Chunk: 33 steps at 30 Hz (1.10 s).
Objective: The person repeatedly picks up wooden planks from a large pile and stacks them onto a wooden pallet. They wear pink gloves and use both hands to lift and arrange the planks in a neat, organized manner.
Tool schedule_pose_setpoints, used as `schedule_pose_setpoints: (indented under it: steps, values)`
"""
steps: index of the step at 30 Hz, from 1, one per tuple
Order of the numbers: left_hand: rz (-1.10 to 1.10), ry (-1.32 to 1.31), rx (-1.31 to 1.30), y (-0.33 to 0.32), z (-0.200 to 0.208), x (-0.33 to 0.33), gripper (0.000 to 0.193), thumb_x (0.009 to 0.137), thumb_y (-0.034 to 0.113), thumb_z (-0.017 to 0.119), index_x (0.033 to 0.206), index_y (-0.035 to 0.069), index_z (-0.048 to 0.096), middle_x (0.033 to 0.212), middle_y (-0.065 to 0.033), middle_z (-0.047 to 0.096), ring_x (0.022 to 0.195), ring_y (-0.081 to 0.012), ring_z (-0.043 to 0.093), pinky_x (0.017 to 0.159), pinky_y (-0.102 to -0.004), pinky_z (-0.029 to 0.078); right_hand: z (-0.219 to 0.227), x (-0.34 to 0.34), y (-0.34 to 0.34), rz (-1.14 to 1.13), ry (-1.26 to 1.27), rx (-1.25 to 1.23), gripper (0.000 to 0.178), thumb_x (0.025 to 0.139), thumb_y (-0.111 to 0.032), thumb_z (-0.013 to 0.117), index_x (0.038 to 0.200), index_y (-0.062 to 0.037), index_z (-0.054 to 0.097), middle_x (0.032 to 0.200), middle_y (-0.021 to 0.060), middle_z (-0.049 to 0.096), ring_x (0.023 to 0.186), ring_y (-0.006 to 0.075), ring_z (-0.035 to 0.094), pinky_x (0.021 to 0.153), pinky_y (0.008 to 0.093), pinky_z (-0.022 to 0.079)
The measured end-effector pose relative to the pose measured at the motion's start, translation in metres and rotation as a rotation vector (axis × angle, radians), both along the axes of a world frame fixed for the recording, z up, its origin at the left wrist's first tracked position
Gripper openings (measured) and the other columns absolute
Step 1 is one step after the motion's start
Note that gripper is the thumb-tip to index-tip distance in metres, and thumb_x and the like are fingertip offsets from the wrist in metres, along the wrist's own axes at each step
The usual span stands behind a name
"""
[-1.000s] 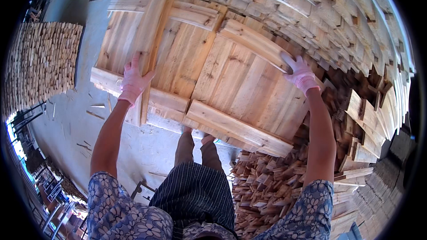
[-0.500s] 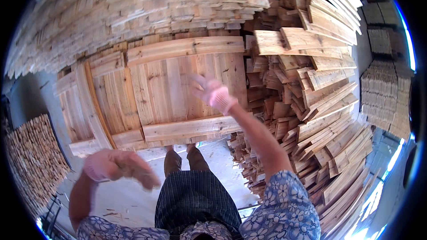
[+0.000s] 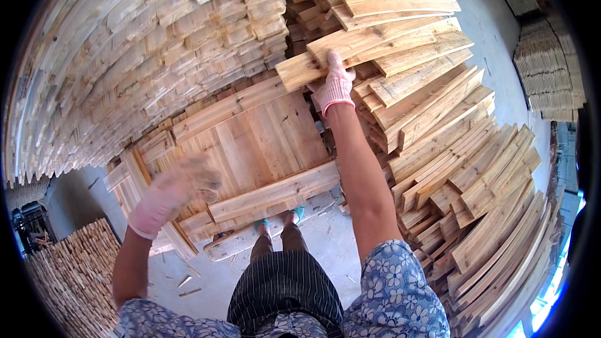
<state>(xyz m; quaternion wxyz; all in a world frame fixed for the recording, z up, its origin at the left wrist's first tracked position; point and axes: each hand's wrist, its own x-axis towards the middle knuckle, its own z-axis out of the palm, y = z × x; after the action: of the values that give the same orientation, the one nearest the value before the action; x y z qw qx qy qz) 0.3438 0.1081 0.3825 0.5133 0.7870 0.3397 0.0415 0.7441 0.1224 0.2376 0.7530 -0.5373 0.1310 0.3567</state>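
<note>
- Ahead and to our right lies the flat wooden plank (image 3: 297,72), on the pile of loose boards (image 3: 479,181). It runs long from side to side, its right end a bit farther off.
- Our right hand (image 3: 337,86) is nearer. It seems to grip the plank's near edge, thumb on top, fingers hidden.
- Our left hand (image 3: 178,193) is well apart, over the slatted wooden panel (image 3: 269,131); it's blurry, so we can't tell if it's open.

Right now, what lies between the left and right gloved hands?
In the head view, mostly the bare middle of the plank panel lies between left hand and right hand.
</note>
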Motion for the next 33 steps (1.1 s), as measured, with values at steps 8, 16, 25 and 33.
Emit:
schedule_pose_setpoints:
  steps: [8,16,25,33]
  values:
    - [-0.446,0.989,0.336,-0.017,-0.144,-0.133,0.064,0.1,0.062,0.045,0.135,0.011,0.064,0.12,-0.0179,0.071,0.113,-0.0339,0.068,0.096,-0.0477,0.054,-0.032,-0.012,0.037,0.093,0.161,0.072,0.074,0.089,-0.019,0.079,0.147,-0.0233,0.034,0.142,0.0077,0.055,0.119,0.0338,0.061,0.089,0.0693,0.051]
    - [-0.014,0.15,0.424,0.094,0.008,0.278,0.074,0.094,0.048,0.066,0.152,0.008,0.044,0.152,-0.0217,0.049,0.136,-0.0355,0.053,0.113,-0.0447,0.043,0.007,0.0,0.013,0.152,0.344,0.191,0.07,0.087,-0.013,0.078,0.142,-0.0226,0.036,0.139,0.0086,0.055,0.123,0.032,0.058,0.096,0.0658,0.046]
    - [0.272,0.379,0.558,0.12,-0.077,0.472,0.104,0.081,0.073,0.071,0.163,0.029,0.024,0.167,-0.0287,0.012,0.153,-0.0525,0.017,0.12,-0.0599,0.031,-0.011,-0.001,0.014,0.223,0.272,0.096,0.104,0.08,-0.019,0.087,0.158,-0.0201,0.018,0.141,0.0165,0.052,0.117,0.0316,0.061,0.086,0.0513,0.057]
    - [0.134,0.465,0.556,0.122,-0.068,0.47,0.097,0.087,0.078,0.06,0.164,0.031,0.024,0.165,-0.0243,0.026,0.152,-0.0456,0.026,0.118,-0.0607,0.032,-0.014,0.0,0.0,0.007,0.138,0.273,0.094,0.08,-0.009,0.084,0.152,-0.0132,0.023,0.132,0.0169,0.056,0.11,0.0333,0.065,0.084,0.0538,0.059]
